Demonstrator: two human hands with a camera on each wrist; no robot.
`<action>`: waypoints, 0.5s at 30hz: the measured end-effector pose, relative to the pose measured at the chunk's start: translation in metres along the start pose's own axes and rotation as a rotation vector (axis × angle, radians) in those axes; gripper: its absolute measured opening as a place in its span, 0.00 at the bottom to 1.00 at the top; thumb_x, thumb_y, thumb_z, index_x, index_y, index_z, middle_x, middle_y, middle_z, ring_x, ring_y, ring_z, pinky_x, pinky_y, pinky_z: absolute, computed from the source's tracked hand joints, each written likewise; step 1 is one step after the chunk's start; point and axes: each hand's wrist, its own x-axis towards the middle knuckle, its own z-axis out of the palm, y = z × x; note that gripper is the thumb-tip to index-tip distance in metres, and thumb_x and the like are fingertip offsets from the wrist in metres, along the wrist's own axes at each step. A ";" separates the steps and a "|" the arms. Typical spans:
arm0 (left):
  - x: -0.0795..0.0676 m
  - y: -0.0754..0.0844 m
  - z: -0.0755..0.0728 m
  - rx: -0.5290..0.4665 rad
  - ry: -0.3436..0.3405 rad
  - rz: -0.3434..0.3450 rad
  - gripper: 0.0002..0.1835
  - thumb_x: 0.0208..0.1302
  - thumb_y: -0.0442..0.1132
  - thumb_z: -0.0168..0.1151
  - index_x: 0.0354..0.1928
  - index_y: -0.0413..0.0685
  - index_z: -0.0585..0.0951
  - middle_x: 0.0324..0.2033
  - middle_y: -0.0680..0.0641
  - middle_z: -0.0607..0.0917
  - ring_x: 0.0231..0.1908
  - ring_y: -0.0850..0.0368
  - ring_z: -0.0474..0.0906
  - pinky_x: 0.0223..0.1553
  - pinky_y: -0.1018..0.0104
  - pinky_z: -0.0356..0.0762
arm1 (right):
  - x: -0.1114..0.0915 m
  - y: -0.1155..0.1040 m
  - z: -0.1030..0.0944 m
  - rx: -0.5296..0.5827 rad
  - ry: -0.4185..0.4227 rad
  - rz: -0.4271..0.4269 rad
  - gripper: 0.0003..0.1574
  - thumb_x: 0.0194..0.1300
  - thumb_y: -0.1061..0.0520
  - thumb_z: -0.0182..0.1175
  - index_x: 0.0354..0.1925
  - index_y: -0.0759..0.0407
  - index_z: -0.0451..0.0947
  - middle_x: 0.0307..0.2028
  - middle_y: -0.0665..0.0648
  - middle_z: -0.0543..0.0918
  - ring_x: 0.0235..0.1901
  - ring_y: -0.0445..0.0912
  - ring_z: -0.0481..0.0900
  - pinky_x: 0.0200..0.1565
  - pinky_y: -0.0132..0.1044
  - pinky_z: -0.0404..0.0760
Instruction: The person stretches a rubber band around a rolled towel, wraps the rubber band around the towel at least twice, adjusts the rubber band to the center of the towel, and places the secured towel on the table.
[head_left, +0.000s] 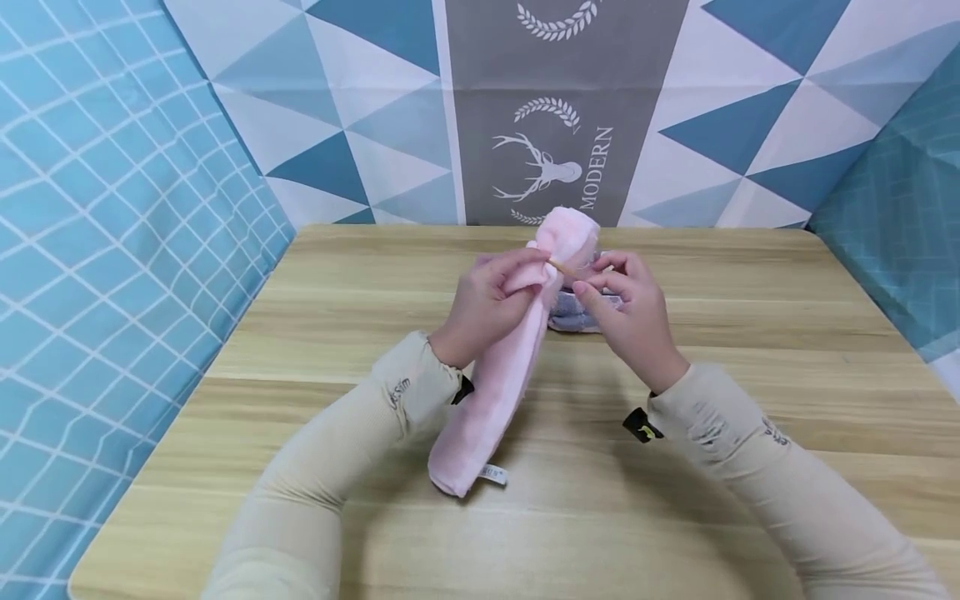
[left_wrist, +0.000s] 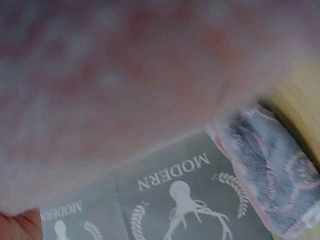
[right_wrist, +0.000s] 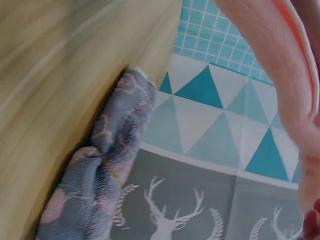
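Note:
A long, rolled pink towel (head_left: 495,392) slants across the middle of the head view, raised at its far end, with a white tag (head_left: 492,474) by its near end. My left hand (head_left: 487,300) grips the towel around its middle, thumb and fingers bunching the cloth. With thumb and fingers, my right hand (head_left: 630,308) pinches a tan rubber band (head_left: 558,267) that stretches toward the pink towel. Blurred pink cloth (left_wrist: 125,90) fills the upper left wrist view. Behind the hands lies a blue-grey patterned towel (right_wrist: 125,120), a tan band (right_wrist: 109,166) around its middle.
Everything is over a light wood table (head_left: 787,400). A patterned cloth backdrop (head_left: 397,108) with deer prints hangs along the far edge, and blue gridded cloth (head_left: 112,208) covers the left side. Black straps (head_left: 642,425) show at the wrists.

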 end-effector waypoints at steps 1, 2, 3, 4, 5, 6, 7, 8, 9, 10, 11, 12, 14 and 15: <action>0.000 0.001 0.000 -0.006 0.007 0.006 0.13 0.51 0.26 0.65 0.41 0.36 0.84 0.34 0.40 0.87 0.33 0.48 0.80 0.41 0.63 0.75 | -0.002 0.000 0.002 -0.010 0.034 -0.072 0.06 0.55 0.71 0.61 0.25 0.77 0.79 0.38 0.68 0.74 0.43 0.53 0.71 0.44 0.29 0.67; 0.001 0.002 0.000 -0.012 0.012 0.019 0.13 0.51 0.26 0.65 0.41 0.36 0.84 0.33 0.40 0.87 0.32 0.49 0.81 0.40 0.63 0.75 | -0.003 0.001 0.004 -0.018 0.065 -0.144 0.06 0.54 0.70 0.60 0.23 0.76 0.78 0.37 0.69 0.74 0.41 0.55 0.72 0.44 0.27 0.68; 0.001 0.003 0.000 -0.014 0.017 0.033 0.13 0.52 0.26 0.64 0.41 0.36 0.84 0.33 0.40 0.87 0.32 0.50 0.82 0.40 0.64 0.75 | -0.005 0.001 0.006 -0.017 0.088 -0.212 0.07 0.53 0.69 0.59 0.21 0.75 0.76 0.36 0.69 0.74 0.40 0.56 0.72 0.44 0.26 0.68; 0.002 0.004 0.000 -0.027 0.018 0.046 0.12 0.52 0.25 0.63 0.41 0.35 0.84 0.32 0.40 0.87 0.31 0.51 0.82 0.39 0.65 0.76 | -0.006 0.000 0.007 -0.013 0.106 -0.275 0.08 0.51 0.68 0.58 0.20 0.73 0.74 0.35 0.69 0.75 0.38 0.56 0.73 0.44 0.25 0.69; 0.002 0.005 0.000 -0.036 0.022 0.056 0.13 0.52 0.25 0.63 0.42 0.35 0.84 0.32 0.40 0.87 0.30 0.51 0.82 0.37 0.66 0.77 | -0.006 0.000 0.008 -0.014 0.128 -0.338 0.09 0.51 0.66 0.57 0.18 0.71 0.72 0.34 0.69 0.76 0.37 0.57 0.73 0.45 0.26 0.70; 0.002 0.006 -0.001 -0.043 0.028 0.058 0.13 0.52 0.24 0.62 0.42 0.34 0.84 0.32 0.39 0.86 0.29 0.51 0.82 0.36 0.67 0.77 | -0.006 0.000 0.008 -0.013 0.147 -0.393 0.10 0.50 0.64 0.57 0.17 0.69 0.71 0.32 0.69 0.77 0.37 0.57 0.74 0.47 0.27 0.70; 0.003 0.007 -0.003 -0.049 0.037 0.053 0.13 0.52 0.24 0.61 0.42 0.34 0.84 0.33 0.39 0.86 0.30 0.52 0.81 0.36 0.68 0.77 | -0.006 -0.001 0.007 -0.008 0.159 -0.442 0.12 0.50 0.63 0.56 0.16 0.67 0.69 0.31 0.68 0.77 0.37 0.57 0.75 0.49 0.29 0.70; 0.003 0.007 -0.004 -0.054 0.043 0.045 0.14 0.52 0.23 0.60 0.42 0.34 0.84 0.33 0.39 0.86 0.29 0.52 0.81 0.35 0.69 0.76 | -0.006 -0.002 0.006 -0.003 0.167 -0.488 0.13 0.51 0.61 0.56 0.15 0.66 0.67 0.30 0.68 0.77 0.38 0.57 0.76 0.51 0.32 0.70; 0.003 0.007 -0.005 -0.063 0.047 0.037 0.14 0.51 0.22 0.60 0.42 0.34 0.84 0.34 0.38 0.86 0.30 0.52 0.80 0.35 0.70 0.77 | -0.006 -0.002 0.005 0.003 0.165 -0.530 0.15 0.51 0.60 0.56 0.15 0.65 0.66 0.29 0.67 0.78 0.39 0.58 0.76 0.53 0.35 0.70; 0.003 0.007 -0.007 -0.077 0.046 0.030 0.15 0.51 0.22 0.60 0.43 0.33 0.83 0.35 0.38 0.86 0.31 0.51 0.80 0.35 0.70 0.77 | -0.006 -0.003 0.004 0.000 0.162 -0.569 0.16 0.53 0.59 0.55 0.14 0.64 0.65 0.27 0.67 0.78 0.38 0.58 0.77 0.54 0.37 0.69; 0.004 0.007 -0.008 -0.077 0.047 0.027 0.15 0.51 0.21 0.59 0.43 0.33 0.83 0.37 0.37 0.86 0.32 0.51 0.81 0.36 0.70 0.78 | -0.006 -0.003 0.003 0.001 0.155 -0.605 0.17 0.54 0.58 0.55 0.14 0.63 0.65 0.25 0.66 0.78 0.38 0.58 0.77 0.56 0.39 0.69; 0.004 0.006 -0.009 -0.074 0.045 0.027 0.15 0.52 0.21 0.59 0.43 0.34 0.83 0.38 0.37 0.86 0.33 0.51 0.82 0.38 0.70 0.78 | -0.006 -0.003 0.001 0.004 0.134 -0.635 0.18 0.56 0.58 0.54 0.14 0.63 0.64 0.24 0.65 0.77 0.36 0.57 0.78 0.57 0.41 0.69; 0.005 0.005 -0.011 -0.053 0.040 0.041 0.14 0.52 0.22 0.59 0.42 0.34 0.84 0.38 0.38 0.86 0.34 0.51 0.82 0.38 0.70 0.78 | -0.008 -0.004 -0.002 -0.010 0.080 -0.684 0.18 0.59 0.58 0.52 0.15 0.63 0.64 0.22 0.63 0.75 0.31 0.56 0.76 0.58 0.41 0.70; 0.006 0.004 -0.012 -0.044 0.040 0.050 0.14 0.52 0.22 0.59 0.42 0.34 0.84 0.37 0.38 0.86 0.33 0.51 0.82 0.37 0.70 0.79 | -0.009 -0.004 -0.004 -0.027 0.056 -0.705 0.18 0.61 0.59 0.51 0.17 0.64 0.65 0.22 0.62 0.75 0.29 0.55 0.75 0.58 0.40 0.70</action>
